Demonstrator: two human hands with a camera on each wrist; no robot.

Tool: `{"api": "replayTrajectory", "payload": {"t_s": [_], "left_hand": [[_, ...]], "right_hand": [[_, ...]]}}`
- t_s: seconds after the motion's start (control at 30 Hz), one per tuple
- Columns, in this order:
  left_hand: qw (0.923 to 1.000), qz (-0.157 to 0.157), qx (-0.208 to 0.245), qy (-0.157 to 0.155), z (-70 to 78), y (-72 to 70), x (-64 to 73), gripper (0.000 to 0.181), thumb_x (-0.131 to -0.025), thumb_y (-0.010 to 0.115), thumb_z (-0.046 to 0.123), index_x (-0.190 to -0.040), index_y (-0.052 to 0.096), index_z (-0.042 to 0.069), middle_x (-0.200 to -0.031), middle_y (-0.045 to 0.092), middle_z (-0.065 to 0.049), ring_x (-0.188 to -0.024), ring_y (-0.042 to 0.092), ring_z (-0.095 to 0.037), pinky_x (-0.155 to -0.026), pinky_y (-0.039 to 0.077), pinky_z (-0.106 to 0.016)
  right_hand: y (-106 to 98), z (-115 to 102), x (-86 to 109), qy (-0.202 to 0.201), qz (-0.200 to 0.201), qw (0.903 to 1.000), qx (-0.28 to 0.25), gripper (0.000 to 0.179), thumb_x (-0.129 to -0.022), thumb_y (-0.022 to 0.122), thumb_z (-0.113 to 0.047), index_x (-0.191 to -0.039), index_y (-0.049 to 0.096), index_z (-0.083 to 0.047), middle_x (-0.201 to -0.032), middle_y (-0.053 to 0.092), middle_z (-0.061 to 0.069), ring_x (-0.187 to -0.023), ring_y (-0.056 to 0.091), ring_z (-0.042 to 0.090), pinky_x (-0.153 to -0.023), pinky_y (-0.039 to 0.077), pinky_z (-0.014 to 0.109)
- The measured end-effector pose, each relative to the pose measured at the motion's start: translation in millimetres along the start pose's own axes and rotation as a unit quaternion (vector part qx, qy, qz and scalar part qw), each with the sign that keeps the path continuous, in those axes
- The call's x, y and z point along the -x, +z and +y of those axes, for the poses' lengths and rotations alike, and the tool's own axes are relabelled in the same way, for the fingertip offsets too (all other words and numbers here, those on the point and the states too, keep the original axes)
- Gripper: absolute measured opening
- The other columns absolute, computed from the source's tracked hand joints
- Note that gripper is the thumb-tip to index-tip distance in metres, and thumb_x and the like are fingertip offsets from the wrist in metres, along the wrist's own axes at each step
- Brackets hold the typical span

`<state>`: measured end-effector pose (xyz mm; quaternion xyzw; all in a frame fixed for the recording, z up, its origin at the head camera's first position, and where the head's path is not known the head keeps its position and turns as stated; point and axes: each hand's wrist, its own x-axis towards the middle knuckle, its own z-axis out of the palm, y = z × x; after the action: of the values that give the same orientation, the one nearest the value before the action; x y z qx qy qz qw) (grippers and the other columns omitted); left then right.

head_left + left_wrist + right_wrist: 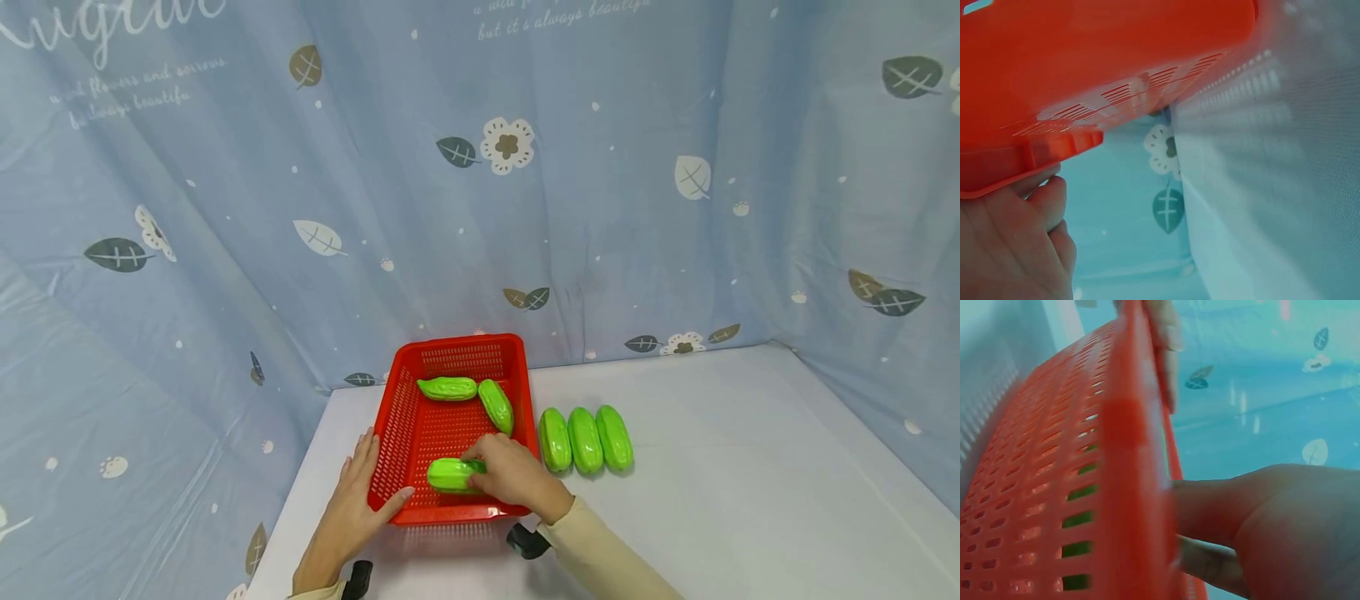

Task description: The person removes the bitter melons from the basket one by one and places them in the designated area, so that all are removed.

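Observation:
A red plastic basket with slotted sides stands on the white table. My right hand reaches over its right front side and pinches the right end of a plump, ridged green cucumber, lying crosswise near the basket's front. Part of that cucumber hides under the fingers. My left hand holds the basket's left front rim, the thumb over the front corner; fingers bend below the rim in the left wrist view. Farther back in the basket lie a crosswise cucumber and a slanted cucumber.
Beside the basket's right wall, three more cucumbers stand in a row: a left one, a middle one and a right one. A blue patterned curtain hangs behind and left of the white table.

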<state>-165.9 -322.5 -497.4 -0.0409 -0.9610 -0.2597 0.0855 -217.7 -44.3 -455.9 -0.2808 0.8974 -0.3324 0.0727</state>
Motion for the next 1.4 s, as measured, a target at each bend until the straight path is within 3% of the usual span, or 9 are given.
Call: {"api": "replayTrajectory", "payload": {"t_s": [0.33, 0.67, 1.0, 1.17, 1.33, 1.4], "left_hand": [[0.9998, 0.01, -0.004, 0.016, 1.8, 0.0, 2.0, 0.103, -0.091, 0.072, 0.051, -0.164, 0.02, 0.001, -0.175, 0.014, -0.015, -0.161, 0.015, -0.041, -0.123, 0.02, -0.071], [0.9999, 0.001, -0.012, 0.011, 1.9, 0.6, 0.9, 0.104, -0.091, 0.072, 0.05, -0.166, 0.017, 0.004, -0.175, 0.013, -0.015, -0.162, 0.013, -0.039, -0.124, 0.018, -0.07], [0.9982, 0.009, -0.053, 0.025, 4.2, -2.7, -1.2, 0.104, -0.091, 0.069, 0.056, -0.164, 0.02, 0.001, -0.174, 0.017, -0.018, -0.16, 0.017, -0.043, -0.125, 0.02, -0.068], [0.9979, 0.007, -0.059, 0.025, 3.5, -2.9, 0.1, 0.104, -0.092, 0.068, 0.056, -0.164, 0.019, -0.001, -0.175, 0.014, -0.017, -0.161, 0.016, -0.043, -0.134, 0.002, -0.049], [0.9978, -0.002, -0.064, 0.017, 2.8, -1.9, 0.9, 0.105, -0.092, 0.065, 0.06, -0.165, 0.017, 0.001, -0.175, 0.011, -0.015, -0.162, 0.012, -0.04, -0.129, -0.015, -0.029], [0.9978, -0.004, -0.065, 0.016, 2.9, -1.7, 0.7, 0.106, -0.092, 0.064, 0.061, -0.165, 0.016, 0.001, -0.175, 0.01, -0.016, -0.163, 0.011, -0.039, -0.129, -0.016, -0.028]], "right_hand": [[-14, -2, 1.7, -0.03, 0.016, 0.9965, -0.076, 0.03, -0.089, 0.082, -0.019, -0.118, 0.079, -0.012, -0.117, 0.078, 0.001, -0.09, 0.063, 0.007, -0.073, 0.052, 0.02], [-23, 2, 9.8, -0.05, 0.031, 0.9876, -0.145, 0.029, -0.091, 0.08, -0.023, -0.117, 0.079, -0.012, -0.116, 0.078, 0.002, -0.098, 0.07, 0.018, -0.077, 0.056, 0.024], [-38, 10, 21.0, -0.035, 0.054, 0.9739, -0.218, 0.033, -0.094, 0.076, -0.028, -0.123, 0.076, -0.011, -0.118, 0.076, 0.007, -0.101, 0.069, 0.02, -0.079, 0.058, 0.03], [-41, 16, 26.8, -0.029, 0.069, 0.968, -0.24, 0.033, -0.096, 0.074, -0.026, -0.124, 0.075, -0.009, -0.115, 0.076, 0.01, -0.101, 0.069, 0.021, -0.083, 0.058, 0.034], [-45, 23, 34.0, -0.004, 0.078, 0.9571, -0.279, 0.035, -0.097, 0.072, -0.026, -0.126, 0.072, -0.005, -0.115, 0.075, 0.012, -0.1, 0.068, 0.019, -0.081, 0.057, 0.027], [-49, 26, 37.8, 0.009, 0.086, 0.9507, -0.298, 0.037, -0.098, 0.072, -0.026, -0.127, 0.071, -0.004, -0.117, 0.074, 0.013, -0.1, 0.068, 0.018, -0.08, 0.057, 0.025]]}}
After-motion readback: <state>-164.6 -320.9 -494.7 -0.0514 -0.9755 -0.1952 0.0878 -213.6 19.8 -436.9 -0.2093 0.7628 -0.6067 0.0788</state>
